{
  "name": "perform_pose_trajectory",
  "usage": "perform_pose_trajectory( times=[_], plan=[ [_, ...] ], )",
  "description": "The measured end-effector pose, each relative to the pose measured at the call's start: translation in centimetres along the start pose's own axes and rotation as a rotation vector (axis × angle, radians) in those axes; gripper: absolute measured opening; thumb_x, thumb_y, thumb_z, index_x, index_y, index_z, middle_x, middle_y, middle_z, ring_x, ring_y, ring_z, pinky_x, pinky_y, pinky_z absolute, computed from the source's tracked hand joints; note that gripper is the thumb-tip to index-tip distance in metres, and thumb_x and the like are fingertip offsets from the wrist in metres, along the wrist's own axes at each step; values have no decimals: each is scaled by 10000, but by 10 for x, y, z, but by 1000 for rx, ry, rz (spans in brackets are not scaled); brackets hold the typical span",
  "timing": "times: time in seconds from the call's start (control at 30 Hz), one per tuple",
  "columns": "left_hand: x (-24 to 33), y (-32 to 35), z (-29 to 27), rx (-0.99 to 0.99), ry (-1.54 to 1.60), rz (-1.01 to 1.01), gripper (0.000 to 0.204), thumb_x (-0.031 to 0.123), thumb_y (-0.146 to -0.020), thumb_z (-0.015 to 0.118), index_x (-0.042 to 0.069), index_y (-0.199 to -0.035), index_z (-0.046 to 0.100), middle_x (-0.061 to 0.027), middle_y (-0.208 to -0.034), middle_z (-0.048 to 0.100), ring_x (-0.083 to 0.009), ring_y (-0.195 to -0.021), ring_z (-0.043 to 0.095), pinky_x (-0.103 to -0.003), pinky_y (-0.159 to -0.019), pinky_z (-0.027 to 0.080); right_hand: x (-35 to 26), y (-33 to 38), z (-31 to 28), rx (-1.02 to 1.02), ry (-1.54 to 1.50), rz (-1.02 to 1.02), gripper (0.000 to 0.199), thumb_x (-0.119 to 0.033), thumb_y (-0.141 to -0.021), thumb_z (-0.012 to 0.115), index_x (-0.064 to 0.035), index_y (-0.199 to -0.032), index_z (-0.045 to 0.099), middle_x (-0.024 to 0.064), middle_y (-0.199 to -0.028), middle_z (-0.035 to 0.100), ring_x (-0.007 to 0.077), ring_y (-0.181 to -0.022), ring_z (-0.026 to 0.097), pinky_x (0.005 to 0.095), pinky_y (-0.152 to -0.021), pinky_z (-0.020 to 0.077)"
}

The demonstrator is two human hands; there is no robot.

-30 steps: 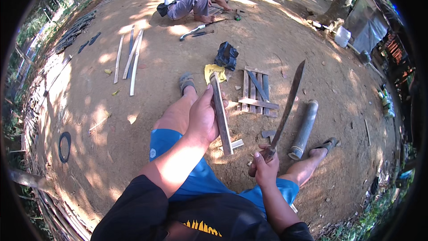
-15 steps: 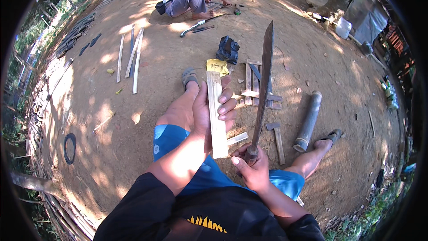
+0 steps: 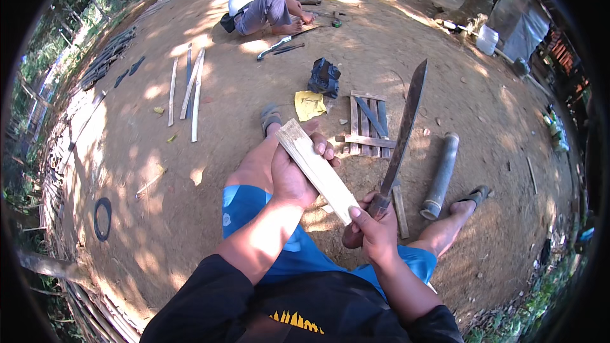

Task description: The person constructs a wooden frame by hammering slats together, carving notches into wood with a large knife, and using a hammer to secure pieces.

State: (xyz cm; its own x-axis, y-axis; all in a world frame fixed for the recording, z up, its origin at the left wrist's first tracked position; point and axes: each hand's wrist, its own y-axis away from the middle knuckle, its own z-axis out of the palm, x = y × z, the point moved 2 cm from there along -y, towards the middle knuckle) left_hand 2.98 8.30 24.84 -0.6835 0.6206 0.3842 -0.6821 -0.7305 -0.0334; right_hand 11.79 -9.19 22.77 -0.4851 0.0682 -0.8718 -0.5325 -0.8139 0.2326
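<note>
- Since half a second ago, the bamboo slat [image 3: 318, 168] has tipped from near upright to a slant, and the machete [image 3: 401, 140] blade leans further right, away from it.
- Head view: left hand [image 3: 291, 174] is wrapped around the slat near its upper half, fingers curled over its far edge; its long axis runs from upper left down to lower right.
- Right hand [image 3: 372, 232] is closed on the machete handle, blade pointing up and slightly right.
- Slat's lower end lies just beside the right hand's thumb, nearer that hand than the blade's tip.
- Bamboo tube [image 3: 440, 174] lies on the dirt to the right, well apart.
</note>
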Motion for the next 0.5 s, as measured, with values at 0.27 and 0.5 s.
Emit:
perform_pose_trajectory(
  times=[0.27,0.5],
  plan=[
    [20,32,-34,-287,-201,-547,747,513,-1053,378,-89,-1496,365,-292,-1442,517,-411,-1264,582,-538,-1005,523,-58,-36,-74,241,90,-176,339,-63,-859,762,-53,-1127,554,17,-848,597,103,-652,576,241,-568,459],
    [-14,54,-7,-460,-547,-954,546,315,-1012,622,-32,-1388,430,-157,-1165,669,-202,-973,702,-347,-824,584,-100,-38,-78,91,388,-169,349,-67,-841,782,-36,-1118,572,11,-856,633,96,-722,597,250,-668,487]
  ],
)
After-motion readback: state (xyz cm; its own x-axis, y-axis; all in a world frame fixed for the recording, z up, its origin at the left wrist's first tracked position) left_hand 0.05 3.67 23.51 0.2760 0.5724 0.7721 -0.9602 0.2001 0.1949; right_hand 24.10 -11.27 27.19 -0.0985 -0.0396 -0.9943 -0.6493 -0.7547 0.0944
